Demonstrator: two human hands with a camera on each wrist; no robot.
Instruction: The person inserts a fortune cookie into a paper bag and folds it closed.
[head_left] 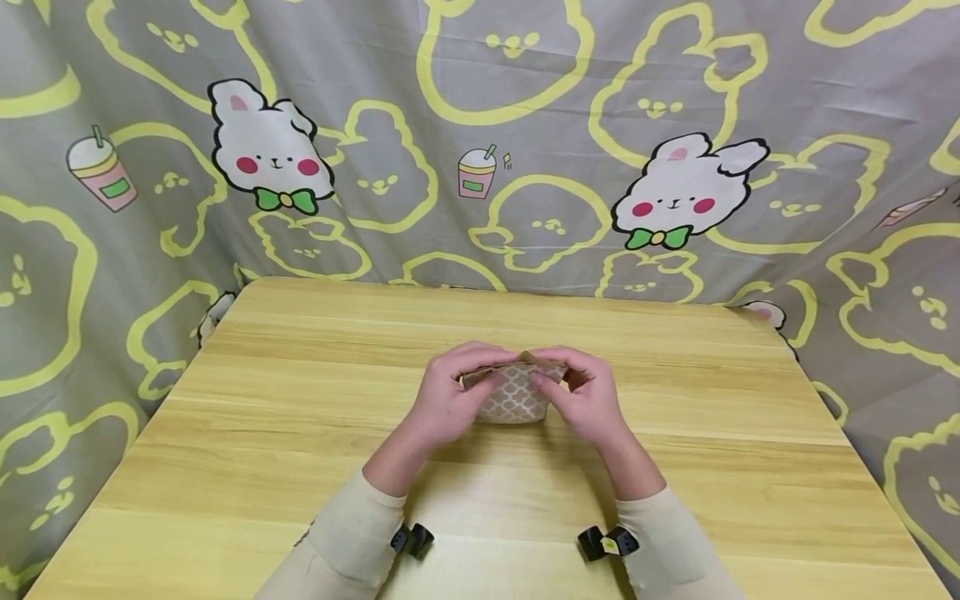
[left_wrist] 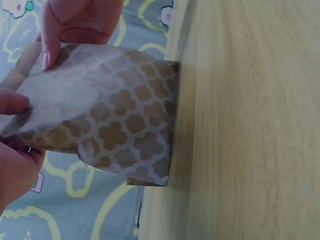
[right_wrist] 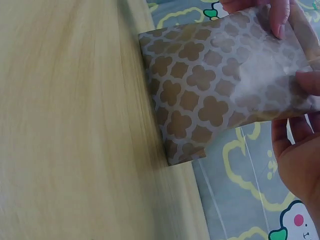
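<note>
A brown paper bag [head_left: 513, 398] with a white quatrefoil lattice print stands on the table between the two hands. My left hand [head_left: 448, 398] pinches the left side of its upper edge, thumb on the near face and fingers behind. On the other side my right hand [head_left: 592, 398] grips the upper edge in the same way. From the left wrist, the paper bag [left_wrist: 125, 110] shows its base against the tabletop and a creased, shiny upper part. In the right wrist view the bag [right_wrist: 195, 85] has a small flap sticking out at a bottom corner. Its inside is hidden.
The wooden table [head_left: 247, 467] spreads out around the hands. A grey curtain [head_left: 465, 225] with yellow outlines and cartoon rabbits hangs behind it and at both sides. Small black wrist cameras [head_left: 412, 542] sit by the beige sleeves [head_left: 352, 525].
</note>
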